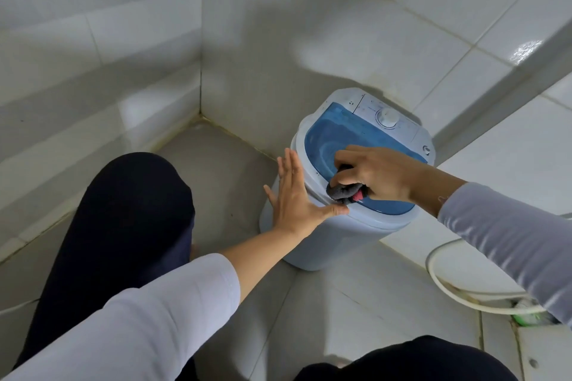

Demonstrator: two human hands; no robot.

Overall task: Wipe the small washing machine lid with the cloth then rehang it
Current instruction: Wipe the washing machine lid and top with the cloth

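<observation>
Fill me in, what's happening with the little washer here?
A person crouched in a tiled corner is wiping the small washing machine. The right hand grips a bunched dark cloth and presses it on the near edge of the blue lid. The left hand lies flat, fingers straight, against the machine's side, seemingly bracing it. The lid is closed. The cloth is not yet rehung.

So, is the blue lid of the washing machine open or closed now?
Closed. The blue lid lies flat inside the white rim of the washing machine, and the right hand presses the cloth on it.
</observation>
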